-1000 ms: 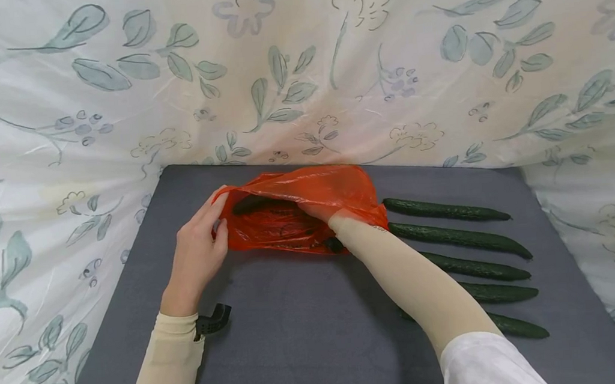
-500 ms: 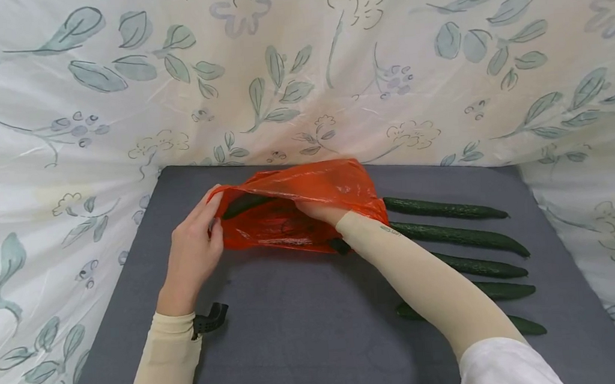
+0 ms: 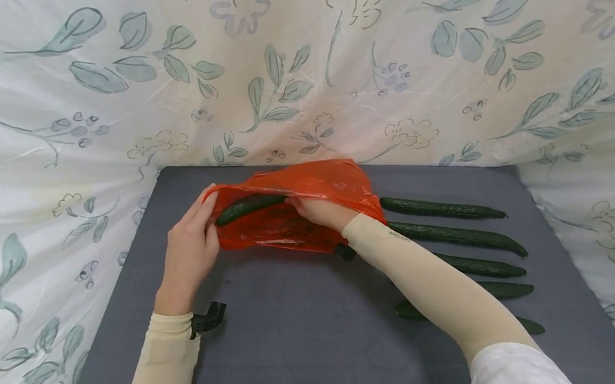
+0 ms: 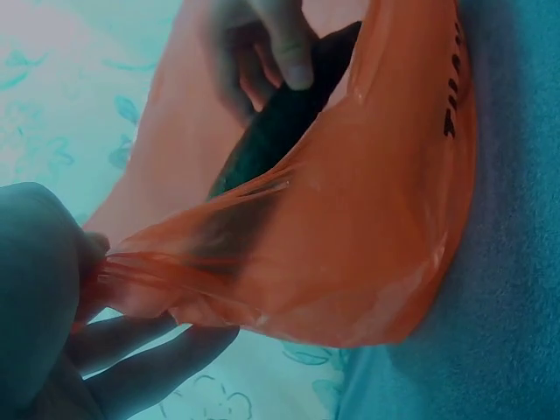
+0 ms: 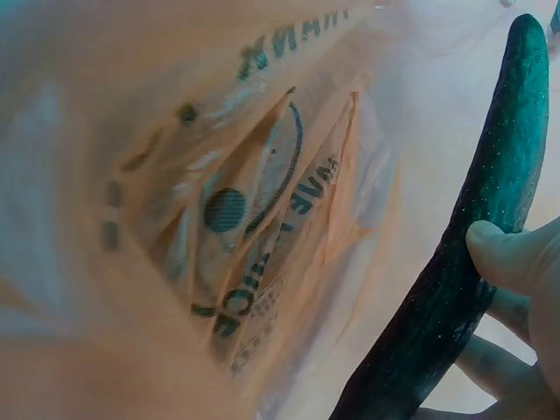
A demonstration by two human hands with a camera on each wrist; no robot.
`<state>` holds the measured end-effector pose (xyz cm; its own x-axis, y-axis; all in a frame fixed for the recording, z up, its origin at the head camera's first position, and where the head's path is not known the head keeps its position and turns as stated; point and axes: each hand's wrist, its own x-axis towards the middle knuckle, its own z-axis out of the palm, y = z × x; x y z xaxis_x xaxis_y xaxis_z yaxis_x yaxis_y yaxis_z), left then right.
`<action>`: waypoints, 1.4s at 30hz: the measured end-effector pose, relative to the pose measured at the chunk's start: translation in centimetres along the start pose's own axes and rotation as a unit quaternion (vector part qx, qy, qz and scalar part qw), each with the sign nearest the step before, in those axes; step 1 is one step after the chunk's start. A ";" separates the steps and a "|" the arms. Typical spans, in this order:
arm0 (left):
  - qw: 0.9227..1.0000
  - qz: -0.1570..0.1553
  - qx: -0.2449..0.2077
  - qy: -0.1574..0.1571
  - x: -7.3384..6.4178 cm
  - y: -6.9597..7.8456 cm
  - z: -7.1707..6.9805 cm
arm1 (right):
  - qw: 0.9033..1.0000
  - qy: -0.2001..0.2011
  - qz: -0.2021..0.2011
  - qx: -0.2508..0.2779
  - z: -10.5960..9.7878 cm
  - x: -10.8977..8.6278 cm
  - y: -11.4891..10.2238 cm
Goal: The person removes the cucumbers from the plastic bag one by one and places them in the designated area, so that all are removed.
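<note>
Between thumb and fingers, my left hand (image 3: 190, 258) pinches the left edge of a thin red plastic bag (image 3: 328, 175), keeping its mouth apart. My right hand (image 3: 320, 210) reaches into that mouth and grips a long dark green cucumber (image 3: 251, 207), whose near end points at my left hand. In the left wrist view the cucumber (image 4: 276, 136) lies slanted behind the stretched film, with the right hand's fingers (image 4: 293, 61) around its upper part. The right wrist view has the thumb (image 5: 503, 254) pressed along the cucumber (image 5: 437, 297), beside the bag's printed, creased wall (image 5: 289, 210).
Several more cucumbers (image 3: 463, 237) lie in a row on the dark grey table (image 3: 296, 325) at the right, partly under my right forearm. A black wrist strap mount (image 3: 209, 317) sticks out from my left wrist. Flower-patterned cloth (image 3: 300, 96) hangs behind and at both sides.
The cucumber has come forward and left toward the bag's mouth, so more of it shows. My right hand has drawn slightly outward, while my left hand keeps its hold on the bag.
</note>
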<state>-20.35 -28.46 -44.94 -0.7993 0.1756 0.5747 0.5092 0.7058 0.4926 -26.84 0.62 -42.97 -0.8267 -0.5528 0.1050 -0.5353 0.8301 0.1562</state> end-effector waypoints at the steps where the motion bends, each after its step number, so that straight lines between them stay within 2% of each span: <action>1: 1.000 -0.001 0.000 0.000 0.0 0.0 0.0 | 0.999 0.016 -0.029 0.023 0.2 0.1 0.1; 2: 1.000 -0.002 0.001 0.000 0.0 0.0 -0.1 | 0.992 0.051 -0.040 0.110 0.3 0.1 0.2; 4: 1.000 -0.005 0.000 0.001 0.0 0.0 -0.1 | 0.982 0.059 -0.041 0.175 0.4 0.2 0.3; 9: 1.000 -0.013 -0.004 0.000 0.1 0.0 -0.2 | 0.962 0.048 -0.059 0.263 0.5 0.3 0.6; 12: 1.000 -0.015 -0.009 0.000 0.1 0.0 -0.2 | 0.953 0.045 -0.061 0.293 0.6 0.1 0.7; 18: 1.000 -0.016 -0.020 0.002 0.2 -0.1 -0.2 | 0.947 0.046 -0.072 0.311 0.3 -0.5 0.9; 25: 1.000 0.000 -0.012 0.011 0.4 -0.2 0.0 | 0.946 0.045 -0.069 0.312 0.1 -1.5 1.4; 30: 1.000 0.007 -0.007 0.011 0.4 -0.1 0.1 | 0.940 0.061 -0.078 0.327 -0.3 -2.0 1.4; 42: 1.000 -0.003 -0.012 -0.002 0.2 0.4 -0.1 | 0.941 0.086 -0.095 0.314 -1.9 -3.3 0.8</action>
<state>-20.31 -28.23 -44.58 -0.8040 0.1739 0.5687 0.5111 0.6908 0.5114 -24.23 2.96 -41.28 -0.6944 -0.6539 0.3004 -0.7123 0.5650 -0.4165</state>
